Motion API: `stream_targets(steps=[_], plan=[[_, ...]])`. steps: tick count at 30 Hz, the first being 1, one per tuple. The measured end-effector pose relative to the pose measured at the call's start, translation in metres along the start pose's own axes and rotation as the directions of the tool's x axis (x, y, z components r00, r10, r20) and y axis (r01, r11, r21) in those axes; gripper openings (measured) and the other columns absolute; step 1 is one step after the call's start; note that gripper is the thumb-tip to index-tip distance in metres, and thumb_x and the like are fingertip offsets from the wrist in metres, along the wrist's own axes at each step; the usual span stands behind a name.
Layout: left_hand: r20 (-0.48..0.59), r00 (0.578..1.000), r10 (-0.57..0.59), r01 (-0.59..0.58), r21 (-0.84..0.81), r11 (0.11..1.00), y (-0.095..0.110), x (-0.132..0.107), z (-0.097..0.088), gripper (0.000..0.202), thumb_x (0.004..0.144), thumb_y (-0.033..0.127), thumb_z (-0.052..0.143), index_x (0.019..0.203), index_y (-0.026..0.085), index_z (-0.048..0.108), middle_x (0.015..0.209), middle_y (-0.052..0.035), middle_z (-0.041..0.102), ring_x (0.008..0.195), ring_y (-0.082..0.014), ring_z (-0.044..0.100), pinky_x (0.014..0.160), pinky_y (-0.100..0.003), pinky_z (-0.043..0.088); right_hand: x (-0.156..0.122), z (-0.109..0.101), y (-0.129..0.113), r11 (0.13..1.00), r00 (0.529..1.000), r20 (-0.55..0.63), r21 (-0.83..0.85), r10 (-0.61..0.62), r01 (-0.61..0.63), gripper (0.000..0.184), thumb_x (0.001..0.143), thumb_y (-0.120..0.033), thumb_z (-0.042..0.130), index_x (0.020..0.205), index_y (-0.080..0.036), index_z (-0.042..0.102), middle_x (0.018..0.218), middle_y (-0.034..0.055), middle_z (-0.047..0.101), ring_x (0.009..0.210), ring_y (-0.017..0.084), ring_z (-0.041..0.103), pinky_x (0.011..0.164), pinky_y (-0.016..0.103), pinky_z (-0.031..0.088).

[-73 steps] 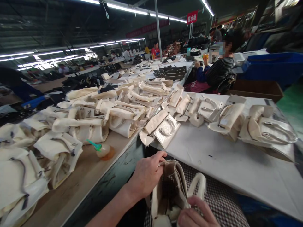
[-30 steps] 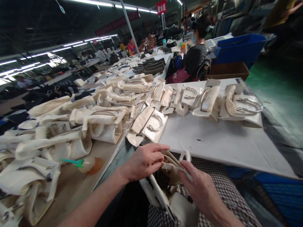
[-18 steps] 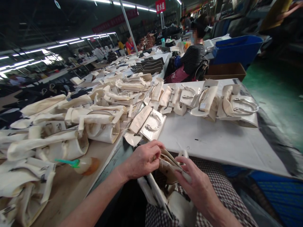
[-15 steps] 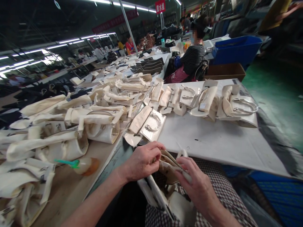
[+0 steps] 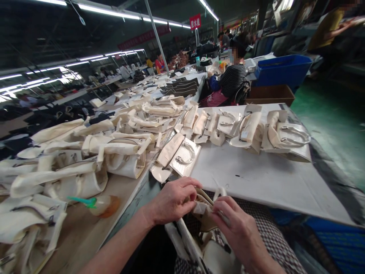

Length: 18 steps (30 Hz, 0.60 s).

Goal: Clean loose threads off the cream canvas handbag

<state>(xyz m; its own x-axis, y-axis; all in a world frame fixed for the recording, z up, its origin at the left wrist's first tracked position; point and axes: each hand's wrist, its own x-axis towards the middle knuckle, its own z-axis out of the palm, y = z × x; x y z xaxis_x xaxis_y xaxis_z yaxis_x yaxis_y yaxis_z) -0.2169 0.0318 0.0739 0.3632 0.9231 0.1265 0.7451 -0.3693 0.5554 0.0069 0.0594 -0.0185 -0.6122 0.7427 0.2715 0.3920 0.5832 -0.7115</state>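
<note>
A cream canvas tote bag (image 5: pixel 207 217) lies across my lap on checked fabric (image 5: pixel 256 228), with its tan inner lining showing at the folded top edge. My left hand (image 5: pixel 173 199) grips that edge from the left, with its fingers curled over the fold. My right hand (image 5: pixel 236 228) pinches the same fold from the right, close to my left fingertips. One cream bag handle (image 5: pixel 219 193) rises behind the fold. The lower body of the bag (image 5: pixel 219 258) hangs below my hands, and my hands hide part of the opening.
To the left, a tan worktable (image 5: pixel 85 224) holds piled cream bags and a glue bottle with a teal nozzle (image 5: pixel 98 203). Ahead, a white-covered table (image 5: pixel 251 179) holds bags on silvery sheets. A seated co-worker in a striped sleeve (image 5: pixel 232 76) works beyond it, near a blue crate (image 5: pixel 282 70).
My hands have moved closer together on the bag's top edge, and the fold sits lower and tighter between them. The view has shifted slightly. The items on the tables have not visibly moved.
</note>
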Motion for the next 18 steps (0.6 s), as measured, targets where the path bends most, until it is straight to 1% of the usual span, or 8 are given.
stream_targets(steps=[4,8,11,13,15,18], plan=[[-0.020,0.999,-0.037,0.037,0.022,0.999,0.000,0.003,0.002,0.012,0.084,0.009,0.059,0.079,0.018,0.053,0.111,-0.0042,0.064,0.101,-0.0171,0.061,0.089,-0.028,0.047,0.005,0.004,0.002,1.000,1.000,-0.027,0.025,0.006,-0.005,0.011,0.095,-0.025,0.052,0.085,-0.023,0.055,0.098,0.0008,0.061,0.073,0.012,0.065,0.069,0.021,0.052],[-0.053,0.998,-0.026,0.028,0.030,0.999,-0.001,0.004,0.006,0.013,0.084,0.007,0.056,0.080,0.019,0.052,0.115,-0.0042,0.063,0.103,-0.0164,0.061,0.089,-0.027,0.046,0.007,0.008,0.003,0.989,0.994,-0.106,0.146,-0.008,0.023,0.015,0.095,-0.024,0.052,0.081,-0.023,0.055,0.109,0.0038,0.061,0.087,0.013,0.066,0.075,0.018,0.053],[-0.064,0.998,-0.028,0.029,0.021,0.999,-0.003,0.004,0.007,0.013,0.085,0.007,0.055,0.081,0.019,0.052,0.116,-0.0051,0.063,0.104,-0.0171,0.060,0.090,-0.028,0.047,0.008,0.012,0.004,0.974,0.988,-0.151,0.224,0.013,0.021,0.015,0.094,-0.024,0.053,0.080,-0.023,0.055,0.104,0.0033,0.065,0.085,0.013,0.066,0.074,0.018,0.053],[-0.058,0.998,-0.039,0.040,0.007,0.999,-0.005,0.003,0.007,0.012,0.085,0.008,0.054,0.080,0.019,0.052,0.113,-0.0057,0.064,0.102,-0.0173,0.061,0.089,-0.029,0.048,0.008,0.014,0.006,0.969,0.988,-0.155,0.248,0.025,0.014,0.015,0.095,-0.024,0.052,0.080,-0.023,0.054,0.100,0.0027,0.066,0.084,0.013,0.067,0.073,0.018,0.053],[-0.037,0.998,-0.049,0.049,-0.008,0.999,-0.005,0.002,0.005,0.012,0.083,0.006,0.053,0.082,0.019,0.053,0.111,-0.0057,0.064,0.101,-0.0173,0.060,0.090,-0.029,0.048,0.008,0.016,0.007,0.967,0.989,-0.148,0.256,0.029,0.010,0.015,0.096,-0.024,0.051,0.080,-0.023,0.053,0.099,0.0025,0.066,0.085,0.014,0.067,0.074,0.018,0.053],[-0.001,0.998,-0.057,0.057,0.004,0.998,-0.002,0.002,0.001,0.020,0.074,0.001,0.056,0.084,0.018,0.053,0.111,-0.0053,0.063,0.102,-0.0184,0.059,0.092,-0.030,0.047,0.006,0.016,0.007,0.967,0.991,-0.133,0.254,0.028,0.007,0.015,0.096,-0.024,0.051,0.081,-0.023,0.053,0.100,0.0029,0.066,0.085,0.014,0.066,0.074,0.019,0.052]])
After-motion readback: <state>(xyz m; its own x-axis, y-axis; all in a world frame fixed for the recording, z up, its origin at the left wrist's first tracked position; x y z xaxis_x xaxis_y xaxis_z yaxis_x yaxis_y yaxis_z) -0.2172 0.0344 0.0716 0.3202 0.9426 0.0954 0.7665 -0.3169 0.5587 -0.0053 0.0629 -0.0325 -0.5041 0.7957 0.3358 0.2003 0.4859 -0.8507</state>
